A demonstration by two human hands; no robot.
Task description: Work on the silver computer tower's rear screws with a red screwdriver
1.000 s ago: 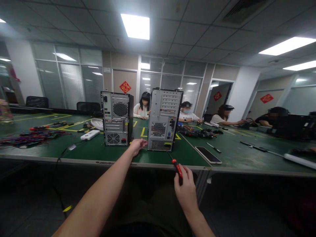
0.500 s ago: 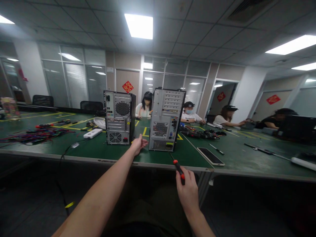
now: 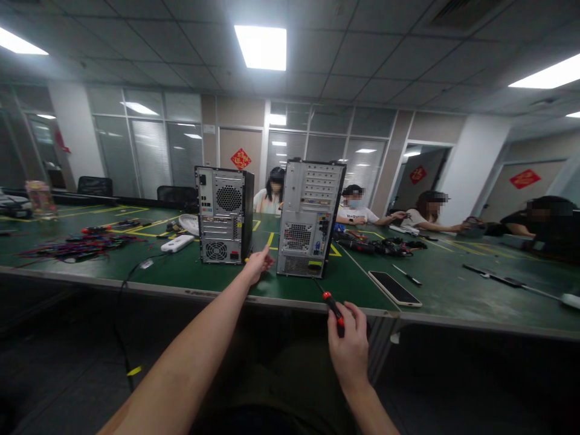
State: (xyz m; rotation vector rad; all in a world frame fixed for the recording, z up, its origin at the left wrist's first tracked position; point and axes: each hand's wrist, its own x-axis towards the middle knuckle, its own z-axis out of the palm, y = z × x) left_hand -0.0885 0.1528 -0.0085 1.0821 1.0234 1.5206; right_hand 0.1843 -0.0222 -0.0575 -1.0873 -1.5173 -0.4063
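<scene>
Two computer towers stand upright with their rear panels toward me. My left hand (image 3: 260,266) is between the smaller tower (image 3: 223,217) and the taller tower (image 3: 308,219), its fingers apart and nothing visible in them. In my right hand (image 3: 348,341) is a red and black screwdriver (image 3: 334,308), gripped by its handle. The screwdriver's thin shaft points up and away, ending near the lower right corner of the taller tower. Whether the tip touches the tower I cannot tell.
On the green table (image 3: 254,290) lie a phone (image 3: 394,288), a small pen-like tool (image 3: 406,275), a bundle of black cables (image 3: 385,244), a white power strip (image 3: 176,243) and a heap of thin coloured wires (image 3: 81,248). Several people sit across the table.
The view has turned slightly left, so the scene sits further right. Both hands keep nearly the same places beside the towers, and the screwdriver stays in my right hand.
</scene>
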